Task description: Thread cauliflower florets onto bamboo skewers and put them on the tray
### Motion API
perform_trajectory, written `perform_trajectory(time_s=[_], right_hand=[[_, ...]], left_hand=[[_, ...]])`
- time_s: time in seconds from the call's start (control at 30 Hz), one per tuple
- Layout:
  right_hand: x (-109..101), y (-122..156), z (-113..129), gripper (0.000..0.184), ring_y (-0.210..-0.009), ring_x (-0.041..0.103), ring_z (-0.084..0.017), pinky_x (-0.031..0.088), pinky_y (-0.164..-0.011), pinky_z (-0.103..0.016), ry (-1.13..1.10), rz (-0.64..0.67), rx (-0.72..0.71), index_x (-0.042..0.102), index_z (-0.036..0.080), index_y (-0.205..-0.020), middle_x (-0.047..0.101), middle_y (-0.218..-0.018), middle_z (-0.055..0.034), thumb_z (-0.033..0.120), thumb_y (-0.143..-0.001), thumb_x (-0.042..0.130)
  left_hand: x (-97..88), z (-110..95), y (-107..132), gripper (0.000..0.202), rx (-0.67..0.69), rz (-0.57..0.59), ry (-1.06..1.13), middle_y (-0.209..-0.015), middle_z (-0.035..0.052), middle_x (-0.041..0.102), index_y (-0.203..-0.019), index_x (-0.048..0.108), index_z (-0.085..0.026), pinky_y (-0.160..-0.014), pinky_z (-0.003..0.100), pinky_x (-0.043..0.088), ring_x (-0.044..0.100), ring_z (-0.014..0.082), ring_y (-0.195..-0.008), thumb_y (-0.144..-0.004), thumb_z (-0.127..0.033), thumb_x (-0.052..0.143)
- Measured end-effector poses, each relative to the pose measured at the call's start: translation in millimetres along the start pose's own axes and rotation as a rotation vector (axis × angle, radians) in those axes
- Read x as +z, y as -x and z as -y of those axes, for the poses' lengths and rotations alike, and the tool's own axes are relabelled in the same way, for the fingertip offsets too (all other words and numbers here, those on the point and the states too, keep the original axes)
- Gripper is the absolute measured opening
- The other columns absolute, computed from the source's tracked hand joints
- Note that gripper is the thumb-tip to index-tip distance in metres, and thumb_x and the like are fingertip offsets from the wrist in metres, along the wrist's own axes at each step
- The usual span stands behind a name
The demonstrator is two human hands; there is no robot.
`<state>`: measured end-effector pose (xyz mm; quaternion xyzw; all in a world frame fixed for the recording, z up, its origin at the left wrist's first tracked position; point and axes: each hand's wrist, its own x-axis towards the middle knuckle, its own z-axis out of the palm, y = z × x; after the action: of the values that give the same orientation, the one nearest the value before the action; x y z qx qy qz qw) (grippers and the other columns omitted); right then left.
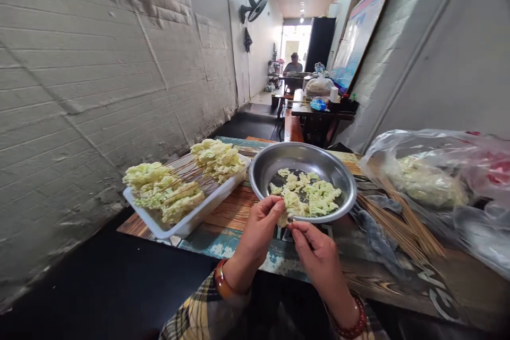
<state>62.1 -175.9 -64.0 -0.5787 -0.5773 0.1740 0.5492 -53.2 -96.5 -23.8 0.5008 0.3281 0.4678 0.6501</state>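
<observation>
Over the near rim of a steel basin (pixel 260 166), my left hand (pixel 261 226) pinches a pale cauliflower floret (pixel 282 219) between thumb and fingertips. My right hand (pixel 319 255) is closed just to the right of it, thumb against forefinger, on a thin skewer (pixel 290 221) that is mostly hidden by the fingers. Loose cauliflower pieces (pixel 319 196) lie in the basin. To the left, a white plastic tray (pixel 217 199) holds several skewers of cauliflower (pixel 167 191), with the bare sticks pointing inward.
A bundle of bamboo skewers (pixel 410 223) lies right of the basin, beside a clear plastic bag (pixel 428 180) with more cauliflower. All this rests on a painted wooden table (pixel 223 244). Further back are another table (pixel 303 110) with bags and a seated person (pixel 294 65).
</observation>
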Motion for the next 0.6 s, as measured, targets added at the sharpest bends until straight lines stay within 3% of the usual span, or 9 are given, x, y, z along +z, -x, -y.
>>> perform_trajectory(time_s=[0.1, 0.33, 0.53, 0.6], right_hand=[[3.3, -0.5, 2.7, 0.024, -0.086, 0.073, -0.017, 0.054, -0.078, -0.022, 0.042, -0.03, -0.088, 0.071, 0.019, -0.096, 0.077, -0.092, -0.0054, 0.025, -0.095, 0.047], [2.0, -4.6, 6.8, 0.027, -0.073, 0.073, -0.017, 0.054, -0.065, -0.023, 0.131, -0.137, -0.166, 0.07, 0.02, -0.089, 0.077, -0.08, -0.0048, 0.021, -0.095, 0.045], [-5.0, -7.8, 5.5, 0.025, -0.066, 0.07, -0.019, 0.053, -0.063, -0.027, 0.076, -0.12, -0.051, 0.071, 0.02, -0.081, 0.075, -0.074, -0.0047, 0.026, -0.092, 0.049], [-14.4, -7.2, 0.6, 0.022, -0.067, 0.069, -0.018, 0.053, -0.065, -0.027, 0.038, -0.141, 0.001, 0.072, 0.021, -0.08, 0.074, -0.075, -0.0038, 0.029, -0.09, 0.054]], left_hand=[[2.6, 4.6, 1.2, 0.023, -0.012, -0.03, 0.02, -0.076, -0.0003, 0.061, -0.079, 0.066, -0.016, -0.07, 0.023, 0.04, 0.05, 0.0122, -0.073, -0.076, -0.038, 0.071], [15.0, 3.6, 6.4, 0.023, 0.017, -0.062, -0.03, -0.071, -0.0026, 0.056, -0.076, 0.06, -0.016, -0.065, 0.021, 0.038, 0.045, 0.0102, -0.067, -0.078, -0.038, 0.068], [21.4, 2.9, 6.2, 0.023, 0.017, -0.005, -0.108, -0.067, -0.0032, 0.054, -0.072, 0.06, -0.017, -0.064, 0.022, 0.038, 0.045, 0.01, -0.065, -0.078, -0.037, 0.068], [20.9, -1.4, 3.6, 0.023, 0.008, 0.065, -0.178, -0.07, -0.0013, 0.059, -0.077, 0.064, -0.017, -0.064, 0.023, 0.039, 0.048, 0.0112, -0.066, -0.079, -0.039, 0.067]])
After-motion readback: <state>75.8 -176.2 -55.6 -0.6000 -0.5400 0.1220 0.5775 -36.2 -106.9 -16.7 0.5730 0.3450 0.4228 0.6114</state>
